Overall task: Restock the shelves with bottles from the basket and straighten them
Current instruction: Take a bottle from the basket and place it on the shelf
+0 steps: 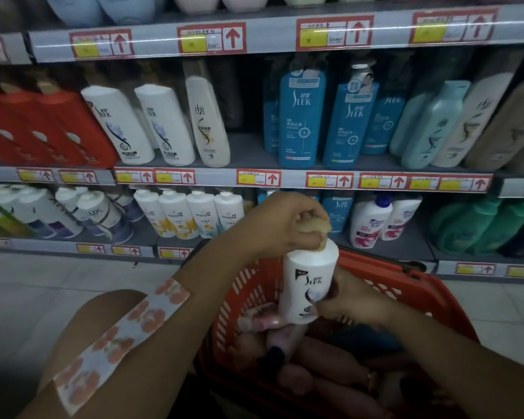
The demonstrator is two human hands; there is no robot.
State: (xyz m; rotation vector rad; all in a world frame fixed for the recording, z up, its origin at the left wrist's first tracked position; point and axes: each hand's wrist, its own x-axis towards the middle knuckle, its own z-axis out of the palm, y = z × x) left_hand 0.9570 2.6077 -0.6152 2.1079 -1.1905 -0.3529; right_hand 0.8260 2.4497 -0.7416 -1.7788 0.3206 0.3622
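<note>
While the white Slek bottle is held upright just above the red basket, it is gripped at both ends. Its cap end is covered by the left hand, whose fingers are curled over the top, and its lower body is clasped by the right hand, with the thumb pressed on the label. Neither hand is released; both are closed on the same bottle.

Below the bottle, further bottles are seen lying in the basket, pinkish ones and a dark-capped one, though their brands cannot be read in the dim light. Above the basket and to its left, two matching white Slek bottles are seen leaning on the middle shelf, so that spot is judged the likely destination.

Several risks are judged from here. If the cap is only loosely seated, the bottle could slip from the upper grip once the lower hand is withdrawn. If the bottle is pushed in carelessly, the already tilted neighbours could be toppled. The basket's support is not visible, so it might be tipped.
</note>
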